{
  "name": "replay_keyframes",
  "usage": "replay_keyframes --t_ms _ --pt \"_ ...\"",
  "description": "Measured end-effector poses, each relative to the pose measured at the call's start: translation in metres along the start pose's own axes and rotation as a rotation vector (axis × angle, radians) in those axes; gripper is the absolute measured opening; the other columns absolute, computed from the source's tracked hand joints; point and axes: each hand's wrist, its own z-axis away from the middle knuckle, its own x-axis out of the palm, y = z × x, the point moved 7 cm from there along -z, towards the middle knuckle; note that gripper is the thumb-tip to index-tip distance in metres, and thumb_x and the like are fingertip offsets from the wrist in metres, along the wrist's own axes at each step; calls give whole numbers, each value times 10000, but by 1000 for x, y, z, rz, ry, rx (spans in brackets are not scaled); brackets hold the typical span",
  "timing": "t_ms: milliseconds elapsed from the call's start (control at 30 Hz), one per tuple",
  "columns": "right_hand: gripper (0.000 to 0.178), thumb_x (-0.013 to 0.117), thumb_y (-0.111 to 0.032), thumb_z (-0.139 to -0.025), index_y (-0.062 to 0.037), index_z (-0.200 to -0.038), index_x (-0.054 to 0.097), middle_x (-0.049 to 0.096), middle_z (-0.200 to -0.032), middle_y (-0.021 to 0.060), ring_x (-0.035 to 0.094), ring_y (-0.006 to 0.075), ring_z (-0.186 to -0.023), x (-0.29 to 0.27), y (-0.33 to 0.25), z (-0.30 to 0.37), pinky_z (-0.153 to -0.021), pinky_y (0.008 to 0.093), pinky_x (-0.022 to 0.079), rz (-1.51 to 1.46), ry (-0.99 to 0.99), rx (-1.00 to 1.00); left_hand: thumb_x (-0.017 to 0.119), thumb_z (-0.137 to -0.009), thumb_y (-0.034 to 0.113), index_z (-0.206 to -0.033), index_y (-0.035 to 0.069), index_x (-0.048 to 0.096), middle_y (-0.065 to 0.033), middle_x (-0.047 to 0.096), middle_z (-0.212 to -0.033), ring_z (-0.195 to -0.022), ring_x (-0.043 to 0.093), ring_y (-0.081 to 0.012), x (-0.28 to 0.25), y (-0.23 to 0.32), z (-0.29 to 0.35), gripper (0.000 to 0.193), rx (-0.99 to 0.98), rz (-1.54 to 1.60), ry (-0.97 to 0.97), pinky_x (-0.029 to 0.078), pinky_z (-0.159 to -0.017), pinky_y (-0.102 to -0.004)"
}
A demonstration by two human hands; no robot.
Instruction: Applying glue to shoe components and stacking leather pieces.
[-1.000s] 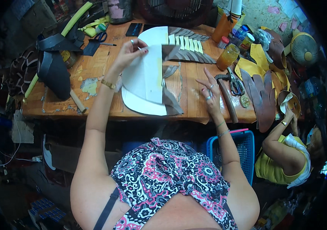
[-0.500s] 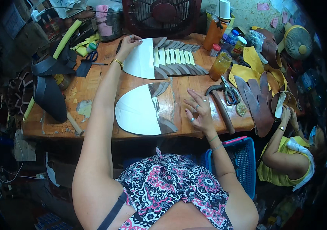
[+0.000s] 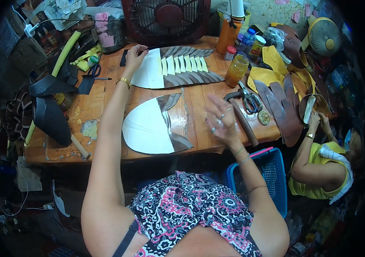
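My left hand (image 3: 134, 59), fingers curled in a pinch, is at the upper left edge of a row of overlapping curved shoe-upper pieces (image 3: 150, 77). They show white faces, pale yellow strips and grey-brown leather edges. Closer to me lies a shorter overlapping set of the same white-faced pieces (image 3: 146, 126), with brown tips at its right. My right hand (image 3: 221, 119) is raised over the table to the right of this set, holding nothing. Its fingers are apart and slightly blurred. A hammer (image 3: 244, 122) and black-handled scissors (image 3: 251, 102) lie just beyond it.
A glass jar of amber glue (image 3: 236, 70) and an orange bottle (image 3: 228, 37) stand at the back right. Brown leather pieces (image 3: 291, 115) cover the right end. A box fan (image 3: 167, 19) stands behind. A blue basket (image 3: 280, 171) and a co-worker (image 3: 319, 169) are at lower right.
The whole view has shifted slightly. My left hand keeps its place at the row's edge. My right hand's fingers have moved and look blurrier; the pieces lie much as before.
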Motion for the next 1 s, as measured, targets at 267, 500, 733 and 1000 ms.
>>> replay_keyframes --t_ms 267,500,733,1000 --pt "460 689 30 -696 -131 -1119 773 575 -1377 122 521 340 -1307 -102 136 -92 -1012 498 471 611 43 140 740 -937 144 -1148 8 719 -74 750 -1074 -926 696 -132 -18 111 107 252 -27 20 -466 528 -875 -289" --pt "343 696 -17 -723 -59 -1060 748 587 -1353 131 553 352 -1260 -57 236 -125 -984 498 508 753 -416 200 909 -768 248 -1121 5 723 -114 722 -1016 -928 679 -176 -20 107 193 467 -362 130 -514 542 -810 -317" --pt "259 587 66 -738 -4 -933 744 626 -1375 159 619 364 -1212 -77 228 -139 -990 419 520 509 -411 239 942 -718 278 -1071 0 760 -57 702 -928 -797 604 -140 -27 104 200 484 -281 -69 -410 494 -700 -288" --pt "356 635 -20 -777 -99 -1100 763 632 -1369 106 611 323 -1219 -97 142 -83 -992 441 494 624 100 18 930 -734 276 -1125 48 766 -41 713 -974 -805 592 -128 -25 93 195 481 -238 -13 -461 484 -709 -273"
